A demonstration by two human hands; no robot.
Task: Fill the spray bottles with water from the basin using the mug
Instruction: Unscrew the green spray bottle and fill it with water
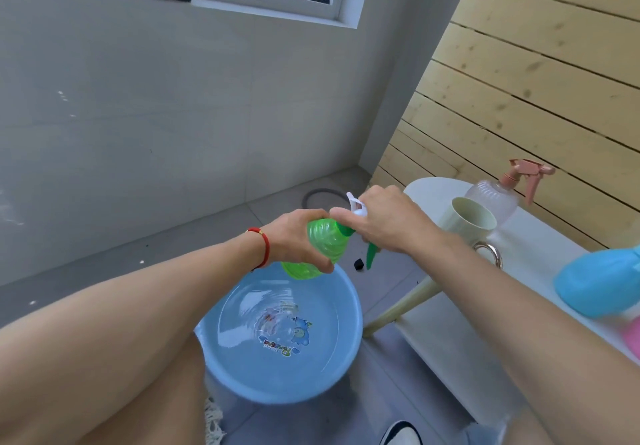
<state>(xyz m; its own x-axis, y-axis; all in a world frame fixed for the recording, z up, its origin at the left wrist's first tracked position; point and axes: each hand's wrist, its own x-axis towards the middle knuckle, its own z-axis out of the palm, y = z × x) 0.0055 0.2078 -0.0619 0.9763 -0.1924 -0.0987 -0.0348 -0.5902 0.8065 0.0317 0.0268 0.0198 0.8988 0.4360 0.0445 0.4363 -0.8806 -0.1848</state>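
Observation:
A green spray bottle (320, 244) hangs tilted above the blue basin (351, 309), which holds rippling water. My left hand (294, 238) grips the bottle's ribbed body. My right hand (384, 221) grips its green-and-white spray head (356, 206) at the neck. The pale green mug (467, 221) stands on the white table (540, 247) to the right. Behind the mug stands a clear bottle with a pink spray head (498, 195). A blue bottle (595, 282) lies at the table's right edge, partly cut off by the frame.
The basin sits on a grey tiled floor between my knees. A grey wall rises behind and a wooden slat wall stands at the right. A dark hose ring (320, 197) lies on the floor by the corner. A small black object (359, 264) lies beside the basin.

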